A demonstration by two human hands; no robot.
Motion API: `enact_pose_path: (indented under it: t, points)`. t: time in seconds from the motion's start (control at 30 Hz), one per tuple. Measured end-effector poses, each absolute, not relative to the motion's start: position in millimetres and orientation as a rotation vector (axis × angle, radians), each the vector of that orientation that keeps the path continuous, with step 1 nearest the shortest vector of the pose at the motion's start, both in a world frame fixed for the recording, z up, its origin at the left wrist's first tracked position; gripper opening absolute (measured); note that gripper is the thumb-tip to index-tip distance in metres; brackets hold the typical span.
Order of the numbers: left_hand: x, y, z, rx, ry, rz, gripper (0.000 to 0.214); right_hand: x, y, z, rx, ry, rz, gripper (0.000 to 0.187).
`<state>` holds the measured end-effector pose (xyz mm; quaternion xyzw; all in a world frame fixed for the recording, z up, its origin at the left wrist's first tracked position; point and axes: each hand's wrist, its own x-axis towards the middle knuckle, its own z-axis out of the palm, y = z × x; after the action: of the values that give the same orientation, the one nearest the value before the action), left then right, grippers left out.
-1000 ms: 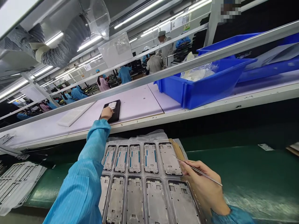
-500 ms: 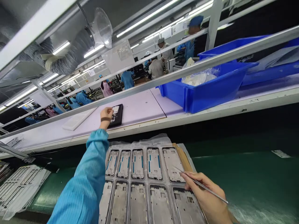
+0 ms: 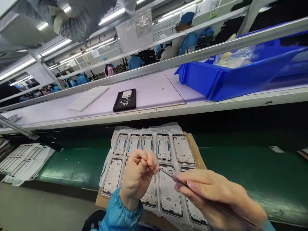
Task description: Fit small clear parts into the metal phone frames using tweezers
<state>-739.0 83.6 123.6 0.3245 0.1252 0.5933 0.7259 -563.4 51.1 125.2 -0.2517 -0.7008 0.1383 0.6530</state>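
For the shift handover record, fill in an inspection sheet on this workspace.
Surface: green bench, pale shelf above.
Job's things: metal frames in two rows on clear plastic over cardboard; four in the far row bear blue strips, the rightmost none.
Clutter: on the shelf, black tray with small white bits, white slab, blue bin; at far left, more stacked frames.
Left grip: pinched shut; anything inside cannot be made out.
Right grip: holding tweezers, tip close to the left grip.
Cables: none clearly made out.
Surroundings: people beyond the shelf, ceiling lights, flexible duct.
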Motion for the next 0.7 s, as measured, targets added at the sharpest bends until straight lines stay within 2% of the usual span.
enact_pose_path:
  t: [0.23,0.47,0.7]
  points:
    - [-775,41,112,0.745,0.197,1.374,0.015,-611,16,123,-0.579,-1.709,0.197,0.023]
    - [-818,-4,113,0.708,0.289,1.447,0.022,-653,-20,126,-0.628,-1.726,0.223,0.034]
    - [-847,-40,116,0.754,0.378,1.472,0.032,-679,-50,132,-0.595,-1.797,0.24,0.035]
